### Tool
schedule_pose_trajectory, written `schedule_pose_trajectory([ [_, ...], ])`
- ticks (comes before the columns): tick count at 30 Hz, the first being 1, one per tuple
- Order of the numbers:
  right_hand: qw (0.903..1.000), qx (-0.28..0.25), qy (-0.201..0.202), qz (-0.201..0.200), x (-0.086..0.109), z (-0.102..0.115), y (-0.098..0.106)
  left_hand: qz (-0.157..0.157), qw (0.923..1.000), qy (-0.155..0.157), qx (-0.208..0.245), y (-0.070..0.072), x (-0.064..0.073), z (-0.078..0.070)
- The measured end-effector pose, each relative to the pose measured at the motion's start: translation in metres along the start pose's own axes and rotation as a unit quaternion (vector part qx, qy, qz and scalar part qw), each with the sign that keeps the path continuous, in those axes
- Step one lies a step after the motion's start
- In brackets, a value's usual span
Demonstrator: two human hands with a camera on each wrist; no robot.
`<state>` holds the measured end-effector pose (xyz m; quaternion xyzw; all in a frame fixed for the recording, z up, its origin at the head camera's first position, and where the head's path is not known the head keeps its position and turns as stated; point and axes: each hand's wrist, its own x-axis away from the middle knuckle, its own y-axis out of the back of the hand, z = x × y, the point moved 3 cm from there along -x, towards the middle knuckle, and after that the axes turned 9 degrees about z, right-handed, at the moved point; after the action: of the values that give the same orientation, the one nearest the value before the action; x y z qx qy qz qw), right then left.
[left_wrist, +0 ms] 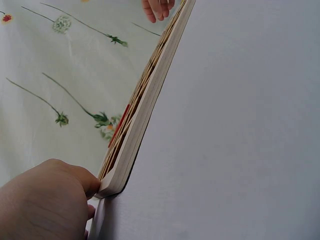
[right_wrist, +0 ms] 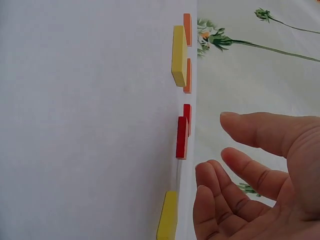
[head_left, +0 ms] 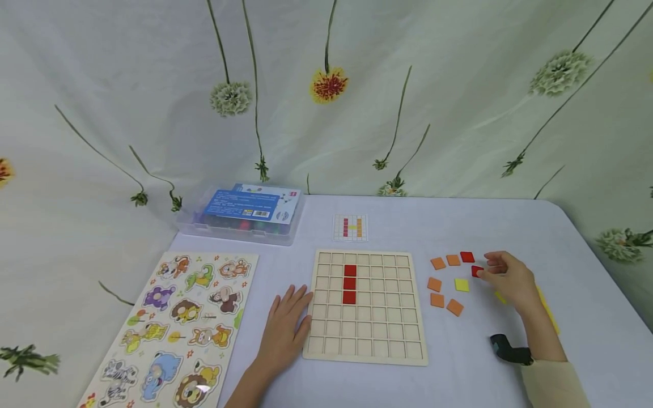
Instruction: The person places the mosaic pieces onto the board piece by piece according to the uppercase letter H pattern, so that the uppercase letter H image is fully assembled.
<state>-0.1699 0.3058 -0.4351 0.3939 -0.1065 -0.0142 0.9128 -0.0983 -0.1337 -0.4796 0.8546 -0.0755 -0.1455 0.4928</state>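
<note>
At the far left lies the animal sheet (head_left: 173, 343), with the clear box (head_left: 245, 212) beyond it. Next comes the left hand (head_left: 284, 328), laid on the table (head_left: 398, 391) with fingers straight and slightly spread, gripping nothing; its thumb side touches the left edge of the board (head_left: 364, 330). Light pressure there should be enough to stop any sliding. Behind the board lies the card (head_left: 350, 228) (printed with a red column, a yellow middle and an orange column). On the board, three set red tiles (head_left: 350, 284) run down the third column, second row to fourth. To the right are five orange tiles (head_left: 434, 284), a yellow tile (head_left: 461, 285) and two loose red tiles (head_left: 467, 257). The right hand (head_left: 510, 279) is at the nearer red tile (head_left: 475, 270), thumb and fingers apart; the right wrist view shows a gap, so it pinches nothing. That tile is thin and flat: best to bring thumb and forefinger onto opposite edges, pinch lightly and lift straight up, without nudging its neighbours.
</note>
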Motion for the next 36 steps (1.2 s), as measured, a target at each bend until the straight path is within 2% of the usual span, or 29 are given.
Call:
schedule_pose_trajectory([
  [14, 0.9995, 0.020, -0.013, 0.019, -0.010, -0.017, -0.011, 0.006, 1.0000, 0.004, -0.005, 0.000, 0.000, -0.001],
  [29, 0.9983, 0.048, 0.033, 0.008, -0.012, -0.015, -0.016, 0.008, 0.9999, 0.008, -0.001, 0.005, -0.001, -0.003],
  [36, 0.9982, 0.048, 0.031, 0.014, -0.012, -0.016, -0.015, 0.007, 1.0000, 0.006, 0.004, 0.005, -0.001, -0.004],
])
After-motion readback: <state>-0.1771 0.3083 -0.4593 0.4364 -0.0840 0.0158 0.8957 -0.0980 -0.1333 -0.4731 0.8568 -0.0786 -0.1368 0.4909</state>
